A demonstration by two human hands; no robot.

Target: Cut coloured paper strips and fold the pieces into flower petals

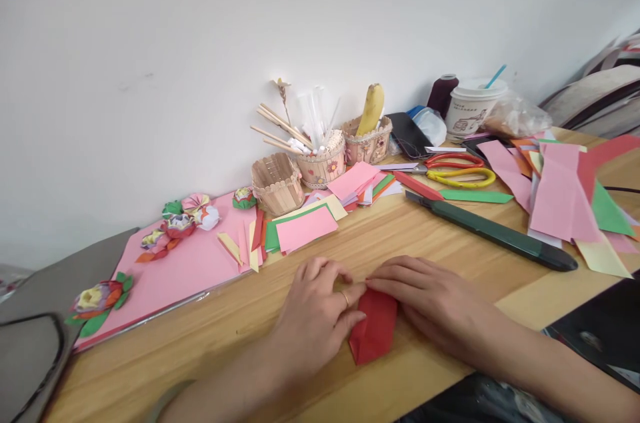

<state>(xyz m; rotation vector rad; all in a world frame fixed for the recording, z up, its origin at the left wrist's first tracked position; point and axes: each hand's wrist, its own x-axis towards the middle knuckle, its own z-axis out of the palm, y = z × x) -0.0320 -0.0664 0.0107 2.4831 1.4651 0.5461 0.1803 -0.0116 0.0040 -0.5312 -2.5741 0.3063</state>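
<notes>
A small piece of red folded paper [377,329] lies on the wooden table [240,343], its near end coming to slanted creased corners. My left hand [323,309], with a ring on one finger, has its curled fingers and thumb on the paper's left edge and top. My right hand [430,296] rests over the paper's upper right edge, fingers together, fingertips meeting those of my left hand at the top. Both hands hold the paper down against the table.
Pink sheets [185,276] with paper flowers [97,299] lie left. Behind stand small wooden baskets [277,184] beside stacked coloured slips [307,228]. A green cutter [490,229], yellow-and-red scissors [463,177], loose strips [565,196] and a white cup [473,109] are at right.
</notes>
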